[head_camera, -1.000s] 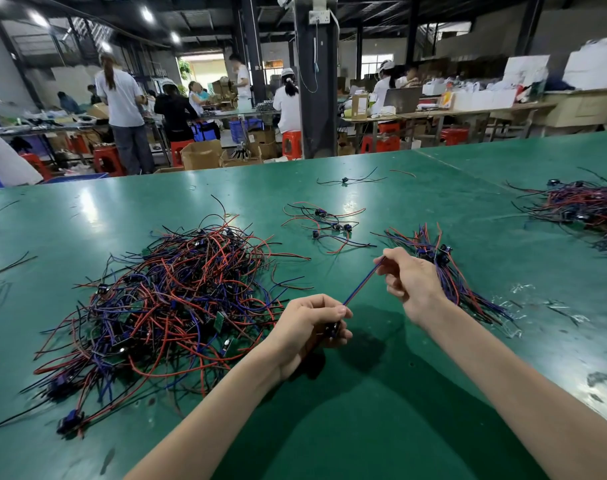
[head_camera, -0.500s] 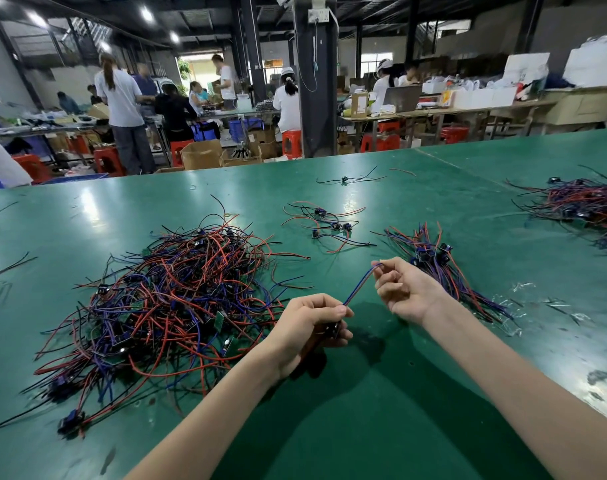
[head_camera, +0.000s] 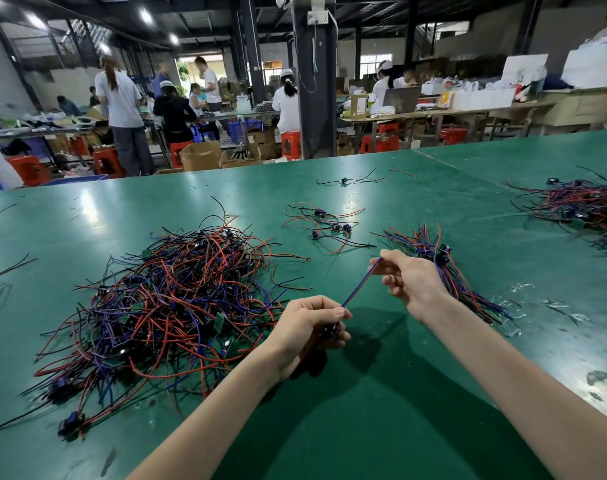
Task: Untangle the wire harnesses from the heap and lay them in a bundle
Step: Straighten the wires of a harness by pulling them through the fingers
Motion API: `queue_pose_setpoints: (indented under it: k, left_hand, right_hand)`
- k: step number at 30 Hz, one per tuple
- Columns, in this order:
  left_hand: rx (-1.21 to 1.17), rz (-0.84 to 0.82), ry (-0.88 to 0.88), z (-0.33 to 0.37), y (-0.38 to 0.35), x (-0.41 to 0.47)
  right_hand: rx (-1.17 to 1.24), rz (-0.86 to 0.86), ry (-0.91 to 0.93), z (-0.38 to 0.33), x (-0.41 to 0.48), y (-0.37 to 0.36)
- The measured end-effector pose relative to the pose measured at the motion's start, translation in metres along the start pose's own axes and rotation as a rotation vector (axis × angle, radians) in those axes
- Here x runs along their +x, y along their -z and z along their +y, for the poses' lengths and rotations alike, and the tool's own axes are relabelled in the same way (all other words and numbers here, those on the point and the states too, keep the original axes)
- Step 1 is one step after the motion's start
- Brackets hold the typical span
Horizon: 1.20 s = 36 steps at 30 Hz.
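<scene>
Heap (head_camera: 163, 306): a loose mound of thin red, blue and black wires with small dark plugs and green boards, at 9 o'clock from the hands and just beside the left wrist.
Left hand (head_camera: 305, 323): fingers curled round the dark plug end of one harness, pinching it.
Harness (head_camera: 361, 287): a thin, flexible pair of blue and red wires, stretched straight in the air between the two hands and clear of the heap; its long axis runs from 7 o'clock to 1 o'clock.
Right hand (head_camera: 413, 282): thumb and forefinger pinch the far wire tip, the other fingers loosely bent.
Bundle (head_camera: 468, 289): combed wires lying side by side, plugs gathered at the far end, axis from 11 to 5 o'clock; it lies just behind the right hand, at 2 o'clock from it.
Coming move: the right hand is the nearer one, so the harness probably needs swinging clockwise to match the bundle's line.
Worktop (head_camera: 364, 427): smooth, glossy green sheet.
</scene>
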<state>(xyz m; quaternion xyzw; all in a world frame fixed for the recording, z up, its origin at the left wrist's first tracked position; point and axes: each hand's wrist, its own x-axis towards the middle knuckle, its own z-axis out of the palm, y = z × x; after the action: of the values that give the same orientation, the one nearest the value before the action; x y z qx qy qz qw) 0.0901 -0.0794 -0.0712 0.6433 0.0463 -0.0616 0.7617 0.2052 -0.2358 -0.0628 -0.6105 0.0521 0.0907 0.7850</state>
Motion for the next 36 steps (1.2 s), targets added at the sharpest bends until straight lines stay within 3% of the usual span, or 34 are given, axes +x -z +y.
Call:
queue_pose_setpoints:
  k: [6, 9, 17, 24, 30, 36]
  left_hand:
    - [-0.021, -0.016, 0.016, -0.001, -0.003, 0.001]
    - [-0.021, -0.022, 0.029, -0.002, -0.004, 0.001]
    - [-0.007, -0.067, 0.044, -0.002, -0.003, 0.000]
    - [-0.050, -0.079, 0.043, -0.004, -0.003, 0.001]
    - [-0.218, -0.162, 0.066, 0.000, -0.002, -0.001]
    - [-0.315, -0.094, -0.045, 0.002, -0.002, 0.003]
  right_hand:
    - [0.497, -0.268, -0.462, -0.003, 0.000, 0.008]
    - [0.553, -0.275, -0.553, -0.002, 0.003, 0.010]
    - [0.536, -0.237, -0.556, -0.003, 0.000, 0.007]
    - [0.286, -0.141, -0.288, -0.002, 0.001, 0.006]
    - [0.308, -0.074, -0.193, -0.003, 0.003, 0.009]
    - [0.189, -0.240, -0.182, 0.000, -0.006, -0.001]
